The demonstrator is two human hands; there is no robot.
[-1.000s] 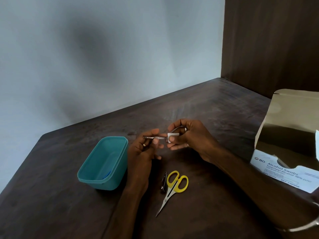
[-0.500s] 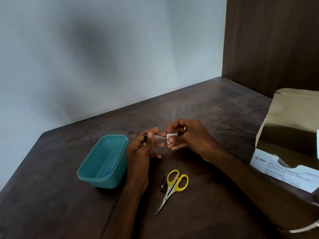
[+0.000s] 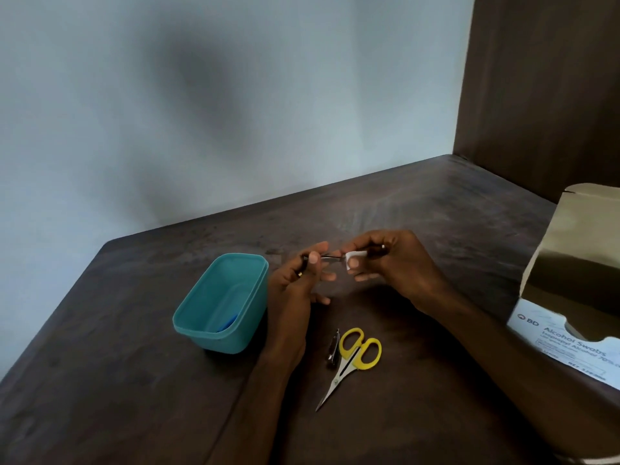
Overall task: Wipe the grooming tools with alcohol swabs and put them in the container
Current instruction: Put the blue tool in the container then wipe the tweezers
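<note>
Dark wooden table, set into a corner: pale blue-grey wall behind, dark wood panel to the right.

Open cardboard box of alcohol swabs at the right edge of the table, lid flap standing up, partly cut off by the frame. Printed "BD Alcohol Swabs" on its front.

Teal plastic container on the table, left of the hands, just beside the left wrist. Open top. Something blue lies in the bottom; too little of it shows to name.

Left hand raised over the table, thumb and fingers pinching one end of a thin metal grooming tool, held roughly level. Which tool it is cannot be told.

Right hand opposite, fingers curled, pinching a small white swab folded around the tool's other end. The two hands are close together, joined by the tool.

Yellow-handled scissors lie flat on the table nearer the person, below the hands, blades closed and pointing toward the viewer.

Nail clipper, dark metal, just beside the scissors' handles on their left, seemingly touching.
</note>
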